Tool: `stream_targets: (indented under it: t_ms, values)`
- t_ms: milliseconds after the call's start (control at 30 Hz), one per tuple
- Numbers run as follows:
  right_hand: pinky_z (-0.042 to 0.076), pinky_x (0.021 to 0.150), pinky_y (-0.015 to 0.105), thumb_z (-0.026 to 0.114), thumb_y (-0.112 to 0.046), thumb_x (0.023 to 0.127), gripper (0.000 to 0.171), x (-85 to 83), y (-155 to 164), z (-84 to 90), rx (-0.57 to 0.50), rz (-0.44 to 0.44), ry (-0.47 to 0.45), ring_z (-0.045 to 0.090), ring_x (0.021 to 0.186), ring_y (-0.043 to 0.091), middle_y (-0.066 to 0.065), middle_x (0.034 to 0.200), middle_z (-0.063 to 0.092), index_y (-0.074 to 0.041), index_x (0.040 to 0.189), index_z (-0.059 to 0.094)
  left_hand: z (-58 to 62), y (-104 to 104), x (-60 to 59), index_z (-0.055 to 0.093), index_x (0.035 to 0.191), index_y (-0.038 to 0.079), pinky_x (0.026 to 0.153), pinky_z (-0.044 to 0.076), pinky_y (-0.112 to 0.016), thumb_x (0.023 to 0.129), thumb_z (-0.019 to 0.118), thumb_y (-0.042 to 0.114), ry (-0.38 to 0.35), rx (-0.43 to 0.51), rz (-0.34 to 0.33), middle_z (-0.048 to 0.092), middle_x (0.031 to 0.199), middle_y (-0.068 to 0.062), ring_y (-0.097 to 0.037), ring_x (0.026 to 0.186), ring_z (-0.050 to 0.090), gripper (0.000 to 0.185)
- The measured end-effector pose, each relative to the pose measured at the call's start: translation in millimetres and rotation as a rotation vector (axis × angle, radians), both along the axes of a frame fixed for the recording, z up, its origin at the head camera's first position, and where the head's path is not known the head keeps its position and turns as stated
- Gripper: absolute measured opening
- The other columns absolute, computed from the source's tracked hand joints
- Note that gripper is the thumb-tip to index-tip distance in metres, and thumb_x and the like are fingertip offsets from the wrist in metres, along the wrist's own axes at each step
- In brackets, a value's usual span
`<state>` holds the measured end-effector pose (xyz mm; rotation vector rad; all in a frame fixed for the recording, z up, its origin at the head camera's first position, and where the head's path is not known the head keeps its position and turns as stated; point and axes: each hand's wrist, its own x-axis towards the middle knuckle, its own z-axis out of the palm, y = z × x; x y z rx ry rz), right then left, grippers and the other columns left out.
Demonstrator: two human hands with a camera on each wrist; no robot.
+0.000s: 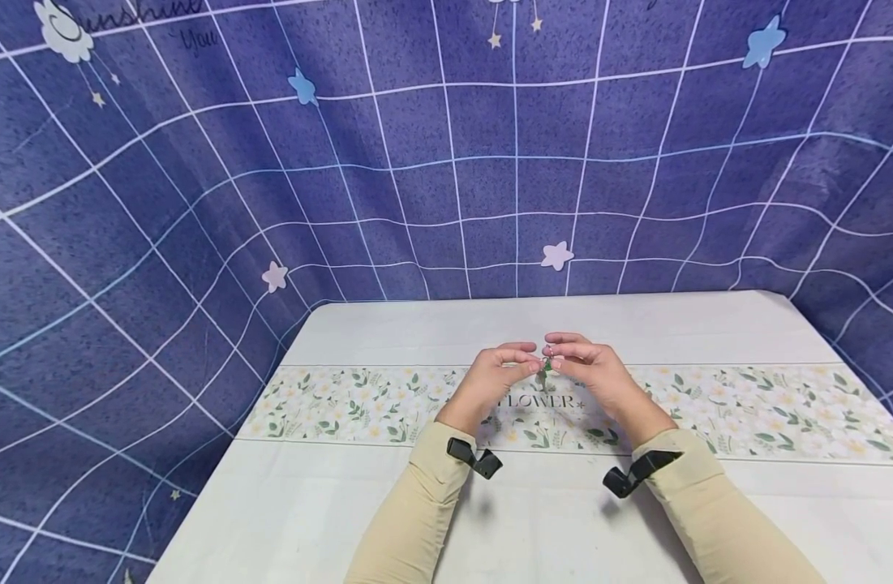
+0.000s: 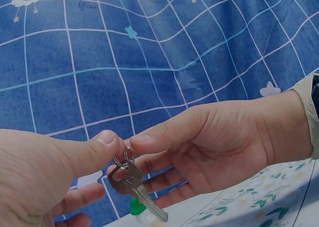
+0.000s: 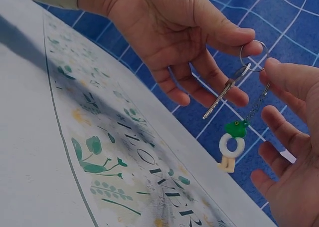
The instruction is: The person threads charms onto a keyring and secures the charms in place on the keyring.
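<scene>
Both hands meet above the table and pinch one thin metal key ring (image 3: 241,52) from opposite sides. My left hand (image 1: 487,380) grips it between thumb and index finger, the other fingers loosely bent. With thumb and index fingertip, my right hand (image 1: 601,371) holds the ring's other side. A silver key (image 2: 130,181) hangs on the ring, its blade slanting down. From a short chain (image 3: 255,109) dangles a small figure charm (image 3: 232,143) with a green head, a white ring-shaped middle and pale legs. In the left wrist view the key partly hides the charm.
The white table (image 1: 329,495) carries a flower-print band (image 1: 745,405) with lettering across it. A blue grid-patterned curtain (image 1: 417,186) with stars hangs behind and at the sides. Black straps (image 1: 643,470) sit on both beige sleeves (image 1: 417,511).
</scene>
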<state>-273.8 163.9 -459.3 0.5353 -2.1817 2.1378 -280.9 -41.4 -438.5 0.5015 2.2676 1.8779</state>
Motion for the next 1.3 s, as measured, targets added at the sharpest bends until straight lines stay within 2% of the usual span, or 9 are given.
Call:
stream_targets:
  t_ms: [267,467,700,867,1100,1300]
  values:
    - [0.049,0.093,0.019,0.068,0.0,0.094,0.033,0.8,-3.2,-1.4,-0.012,-0.006,0.017,0.058,0.116,0.004,0.028,0.144,0.048,0.018,0.121,0.062,0.0,-0.6,0.4,0.076,0.103,-0.003,0.11,0.041,-0.042,0.096,0.07,0.018,0.009,0.001,0.0,0.063,0.135,-0.007,-0.025,0.133,0.051,0.022]
    - [0.05,0.093,0.02,0.067,0.002,0.094,0.032,0.9,-4.8,-2.5,-0.01,0.001,0.03,0.055,0.119,0.005,0.028,0.143,0.048,0.018,0.121,0.062,-0.4,-1.0,-0.5,0.077,0.1,0.0,0.11,0.041,-0.042,0.097,0.07,0.021,0.021,-0.014,0.008,0.064,0.132,-0.004,-0.024,0.131,0.053,0.022]
    - [0.049,0.094,0.02,0.067,0.003,0.094,0.029,1.3,-6.4,-3.0,-0.018,0.006,0.023,0.052,0.124,0.014,0.028,0.143,0.048,0.019,0.118,0.063,2.5,-0.4,1.5,0.076,0.098,0.0,0.11,0.04,-0.044,0.097,0.069,0.021,0.009,-0.023,0.018,0.064,0.133,-0.004,-0.026,0.133,0.051,0.022]
    - [0.049,0.094,0.02,0.066,0.003,0.095,0.028,1.5,-7.4,-4.1,-0.022,0.006,0.023,0.051,0.125,0.015,0.028,0.142,0.048,0.02,0.117,0.063,1.9,-0.4,1.4,0.076,0.098,-0.001,0.111,0.039,-0.045,0.097,0.068,0.02,0.002,-0.012,0.026,0.064,0.132,-0.005,-0.026,0.132,0.052,0.023]
    - [0.046,0.096,0.019,0.063,-0.006,0.099,0.03,2.7,-7.1,-4.8,-0.028,-0.005,-0.007,0.048,0.129,0.02,0.028,0.143,0.049,0.02,0.116,0.063,1.6,-1.1,0.8,0.076,0.099,-0.002,0.111,0.039,-0.044,0.098,0.068,0.02,0.001,-0.004,0.024,0.064,0.132,-0.006,-0.026,0.132,0.052,0.023]
    - [0.048,0.094,0.02,0.066,-0.004,0.097,0.029,0.9,-7.4,-7.4,-0.031,-0.01,-0.008,0.049,0.128,0.023,0.028,0.141,0.05,0.02,0.114,0.063,1.2,-1.1,-0.6,0.076,0.101,-0.002,0.112,0.038,-0.044,0.098,0.067,0.018,0.003,-0.008,0.031,0.065,0.131,-0.006,-0.025,0.132,0.053,0.022]
